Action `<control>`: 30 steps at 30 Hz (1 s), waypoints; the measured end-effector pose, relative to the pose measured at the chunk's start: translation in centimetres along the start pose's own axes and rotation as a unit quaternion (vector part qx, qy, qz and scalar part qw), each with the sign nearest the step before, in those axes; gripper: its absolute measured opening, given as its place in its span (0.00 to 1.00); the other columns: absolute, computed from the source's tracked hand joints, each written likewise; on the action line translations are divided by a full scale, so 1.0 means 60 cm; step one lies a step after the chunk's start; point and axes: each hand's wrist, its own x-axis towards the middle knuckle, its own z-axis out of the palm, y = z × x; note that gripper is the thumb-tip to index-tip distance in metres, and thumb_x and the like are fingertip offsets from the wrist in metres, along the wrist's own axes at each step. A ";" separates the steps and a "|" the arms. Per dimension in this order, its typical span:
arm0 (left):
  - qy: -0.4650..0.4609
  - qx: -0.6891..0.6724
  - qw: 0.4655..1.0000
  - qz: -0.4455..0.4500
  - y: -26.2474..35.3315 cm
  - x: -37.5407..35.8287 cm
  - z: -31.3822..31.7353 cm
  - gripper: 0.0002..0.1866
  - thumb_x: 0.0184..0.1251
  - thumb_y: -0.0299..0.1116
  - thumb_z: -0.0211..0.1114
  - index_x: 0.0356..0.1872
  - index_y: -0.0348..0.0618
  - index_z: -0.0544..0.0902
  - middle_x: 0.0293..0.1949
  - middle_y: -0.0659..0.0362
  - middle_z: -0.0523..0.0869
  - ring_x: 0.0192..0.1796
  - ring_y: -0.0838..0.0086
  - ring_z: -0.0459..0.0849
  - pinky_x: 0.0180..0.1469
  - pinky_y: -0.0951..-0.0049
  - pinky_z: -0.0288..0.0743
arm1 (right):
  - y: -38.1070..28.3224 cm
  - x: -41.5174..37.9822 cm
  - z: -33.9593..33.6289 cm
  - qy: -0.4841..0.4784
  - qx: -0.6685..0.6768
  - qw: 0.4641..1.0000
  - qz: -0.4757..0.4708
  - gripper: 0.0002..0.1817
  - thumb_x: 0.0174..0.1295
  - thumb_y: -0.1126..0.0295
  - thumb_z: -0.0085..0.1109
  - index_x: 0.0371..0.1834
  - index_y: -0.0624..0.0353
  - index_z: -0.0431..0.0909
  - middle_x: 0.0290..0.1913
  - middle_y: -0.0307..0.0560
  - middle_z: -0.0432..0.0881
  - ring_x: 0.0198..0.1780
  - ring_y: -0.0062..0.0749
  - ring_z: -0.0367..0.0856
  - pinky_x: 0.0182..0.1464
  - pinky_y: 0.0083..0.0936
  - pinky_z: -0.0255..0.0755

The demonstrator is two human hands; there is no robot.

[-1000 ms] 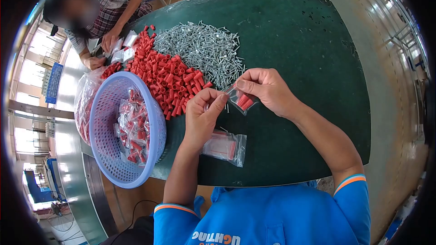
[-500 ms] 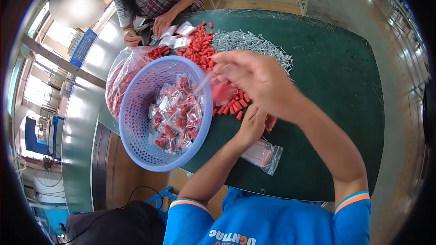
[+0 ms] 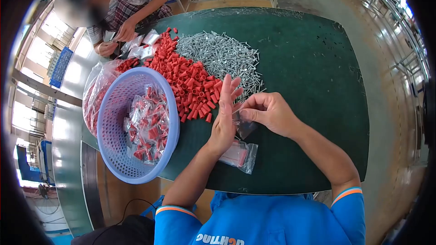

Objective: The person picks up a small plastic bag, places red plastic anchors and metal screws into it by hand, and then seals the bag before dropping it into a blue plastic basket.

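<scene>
One basket (image 3: 111,127) is sitting left; one plug pile (image 3: 190,84), one screw pile (image 3: 218,56) lying far. Left hand (image 3: 222,122) is pointing far, fingers extended; right hand (image 3: 278,116) is pinching one clear bag (image 3: 245,129).

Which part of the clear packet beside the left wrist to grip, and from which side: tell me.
Probably take the packet by its crinkled right end, the right hand, once free, coming from the right: that end lies uncovered on the green table, while the left forearm seems to screen the other.
</scene>
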 end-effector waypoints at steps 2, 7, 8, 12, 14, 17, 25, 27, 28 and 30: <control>-0.033 -0.011 0.999 0.033 -0.004 0.000 0.001 0.40 0.68 0.62 0.34 0.71 0.45 0.40 0.67 0.54 0.54 0.64 0.66 0.59 0.65 0.64 0.53 | 0.010 -0.002 -0.003 0.072 0.045 0.996 0.002 0.09 0.59 0.70 0.61 0.34 0.66 0.78 0.28 0.36 0.80 0.31 0.13 0.75 0.33 0.15 0.69; 0.064 0.031 0.997 0.021 -0.008 0.005 -0.008 0.04 0.59 0.20 0.63 0.35 0.36 0.81 0.33 0.64 0.75 0.33 0.85 0.73 0.36 0.85 0.66 | 0.022 -0.005 -0.030 0.117 -0.014 0.992 -0.042 0.09 0.59 0.69 0.61 0.34 0.64 0.78 0.28 0.34 0.78 0.29 0.12 0.73 0.32 0.12 0.68; 0.061 0.030 0.998 0.017 -0.003 0.006 -0.001 0.04 0.59 0.20 0.63 0.35 0.36 0.81 0.33 0.64 0.75 0.33 0.85 0.73 0.36 0.85 0.66 | 0.018 -0.007 -0.030 0.121 -0.039 0.991 -0.034 0.08 0.59 0.69 0.61 0.33 0.64 0.78 0.28 0.34 0.78 0.29 0.11 0.72 0.31 0.12 0.68; 0.068 0.138 0.987 0.043 0.001 0.008 -0.003 0.01 0.59 0.21 0.63 0.32 0.36 0.81 0.31 0.63 0.76 0.33 0.83 0.72 0.35 0.83 0.65 | 0.021 -0.008 -0.029 0.124 -0.099 0.986 -0.051 0.06 0.58 0.71 0.62 0.33 0.63 0.78 0.28 0.33 0.78 0.30 0.10 0.72 0.32 0.13 0.68; 0.061 0.199 0.976 0.059 0.007 0.006 -0.006 0.01 0.56 0.21 0.65 0.29 0.37 0.81 0.27 0.63 0.76 0.30 0.81 0.73 0.32 0.82 0.65 | 0.025 -0.009 -0.026 0.121 -0.084 0.988 -0.052 0.07 0.57 0.70 0.62 0.33 0.62 0.78 0.28 0.33 0.78 0.29 0.10 0.71 0.31 0.13 0.67; 0.073 0.265 0.956 0.102 0.012 0.006 -0.010 0.04 0.53 0.21 0.67 0.26 0.38 0.79 0.23 0.63 0.76 0.27 0.80 0.73 0.30 0.80 0.64 | 0.018 -0.010 -0.023 0.132 -0.101 0.984 -0.064 0.08 0.55 0.69 0.64 0.33 0.62 0.78 0.26 0.34 0.78 0.28 0.12 0.71 0.31 0.14 0.68; 0.039 0.387 0.887 0.249 0.017 0.007 -0.017 0.13 0.39 0.20 0.73 0.19 0.41 0.74 0.20 0.60 0.75 0.24 0.72 0.73 0.29 0.76 0.65 | 0.006 -0.015 -0.017 0.116 -0.106 0.986 -0.056 0.10 0.54 0.67 0.66 0.29 0.63 0.80 0.24 0.35 0.78 0.28 0.13 0.72 0.30 0.13 0.67; 0.034 0.394 0.881 0.259 0.015 0.009 -0.015 0.14 0.37 0.22 0.74 0.18 0.42 0.74 0.20 0.61 0.75 0.24 0.70 0.73 0.29 0.73 0.66 | 0.014 -0.014 -0.016 0.091 -0.041 0.995 -0.007 0.10 0.54 0.67 0.65 0.28 0.64 0.81 0.25 0.35 0.79 0.27 0.12 0.72 0.30 0.13 0.67; 0.029 0.398 0.877 0.267 0.013 0.010 -0.015 0.14 0.37 0.22 0.75 0.18 0.43 0.74 0.20 0.61 0.75 0.24 0.70 0.74 0.29 0.73 0.66 | 0.014 -0.014 -0.015 0.091 -0.041 0.995 -0.006 0.10 0.54 0.67 0.65 0.28 0.64 0.81 0.25 0.35 0.79 0.27 0.12 0.72 0.30 0.13 0.67; 0.024 0.401 0.873 0.275 0.013 0.010 -0.014 0.14 0.37 0.23 0.75 0.18 0.43 0.73 0.20 0.61 0.75 0.25 0.69 0.74 0.30 0.72 0.66 | 0.014 -0.014 -0.015 0.093 -0.005 0.996 -0.002 0.09 0.55 0.68 0.65 0.30 0.64 0.81 0.25 0.35 0.80 0.27 0.12 0.72 0.30 0.14 0.68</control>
